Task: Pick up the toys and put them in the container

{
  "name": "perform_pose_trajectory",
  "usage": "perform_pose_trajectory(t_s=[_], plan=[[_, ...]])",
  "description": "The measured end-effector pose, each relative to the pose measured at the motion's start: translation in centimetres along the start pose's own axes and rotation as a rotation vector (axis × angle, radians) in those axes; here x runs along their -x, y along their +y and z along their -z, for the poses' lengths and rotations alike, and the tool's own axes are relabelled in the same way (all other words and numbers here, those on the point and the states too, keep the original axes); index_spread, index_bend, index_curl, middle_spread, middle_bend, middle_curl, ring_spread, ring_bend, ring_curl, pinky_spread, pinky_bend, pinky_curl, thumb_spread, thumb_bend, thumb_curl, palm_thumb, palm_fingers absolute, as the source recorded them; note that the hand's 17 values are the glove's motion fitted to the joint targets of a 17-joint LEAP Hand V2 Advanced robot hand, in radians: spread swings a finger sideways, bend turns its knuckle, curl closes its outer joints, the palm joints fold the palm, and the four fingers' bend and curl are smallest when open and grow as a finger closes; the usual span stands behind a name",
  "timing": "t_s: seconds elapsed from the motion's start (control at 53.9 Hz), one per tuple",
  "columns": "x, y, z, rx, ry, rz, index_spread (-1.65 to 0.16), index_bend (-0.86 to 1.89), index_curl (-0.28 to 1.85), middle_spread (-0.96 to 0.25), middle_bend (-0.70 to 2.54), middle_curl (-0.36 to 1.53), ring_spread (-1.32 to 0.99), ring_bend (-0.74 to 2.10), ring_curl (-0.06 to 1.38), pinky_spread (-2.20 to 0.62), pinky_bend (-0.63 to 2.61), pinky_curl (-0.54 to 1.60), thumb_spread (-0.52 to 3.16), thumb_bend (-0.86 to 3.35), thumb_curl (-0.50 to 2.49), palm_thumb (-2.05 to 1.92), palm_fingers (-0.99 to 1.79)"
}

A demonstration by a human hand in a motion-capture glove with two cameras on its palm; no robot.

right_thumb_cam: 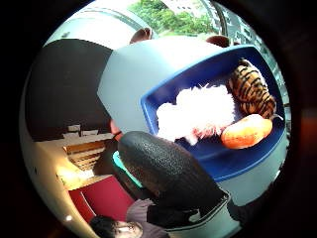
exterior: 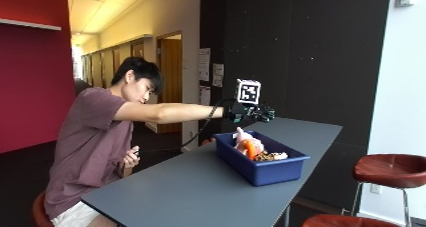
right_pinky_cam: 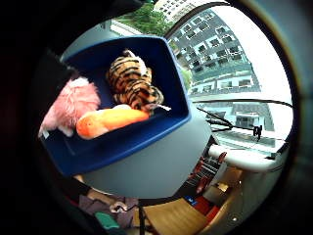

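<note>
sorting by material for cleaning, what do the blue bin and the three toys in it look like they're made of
Blue bin: looks like smooth moulded plastic, with a slight sheen. Tiger toy: short striped plush. Pink toy: long fluffy fur. Orange toy: smooth-surfaced, likely soft fabric or vinyl; hard to tell.

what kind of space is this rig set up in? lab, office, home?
Probably a lounge or corridor in an office or campus building, not a lab. A long grey counter table stands along a dark wall with bar stools beside it, a hallway of doors runs behind the person, and tall buildings show through a window.
</note>
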State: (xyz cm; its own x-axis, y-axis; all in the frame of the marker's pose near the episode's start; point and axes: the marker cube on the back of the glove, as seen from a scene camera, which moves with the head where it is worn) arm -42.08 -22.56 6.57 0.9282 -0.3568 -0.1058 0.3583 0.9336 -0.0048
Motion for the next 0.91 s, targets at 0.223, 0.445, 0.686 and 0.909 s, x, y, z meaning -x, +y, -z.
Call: perform_pose_trajectory(t_s=[0.223,0.445,0.686,0.909], plan=[[1.3,-0.8,-0.8,0.002,-0.01,-0.002,-0.26,0.05,0.21,-0.14,0.1,0.27,-0.02,0.23,0.3,0.03,0.68,0.34,1.04,-0.12,0.2,-0.19,-0.34],[1.5,-1.8,-1.2,0.001,-0.015,-0.101,-0.26,0.06,0.17,-0.14,0.1,0.23,-0.02,0.2,0.31,0.02,0.65,0.34,1.05,-0.12,0.16,-0.18,-0.31],[1.3,-2.0,-1.9,0.014,0.015,-0.063,-0.25,0.06,0.14,-0.14,0.12,0.22,-0.03,0.19,0.32,0.02,0.63,0.34,1.05,-0.12,0.13,-0.18,-0.29],[1.9,-1.9,-2.2,0.014,-0.052,0.03,-0.25,0.06,0.13,-0.15,0.12,0.22,-0.03,0.19,0.33,0.02,0.63,0.35,1.05,-0.12,0.11,-0.18,-0.28]])
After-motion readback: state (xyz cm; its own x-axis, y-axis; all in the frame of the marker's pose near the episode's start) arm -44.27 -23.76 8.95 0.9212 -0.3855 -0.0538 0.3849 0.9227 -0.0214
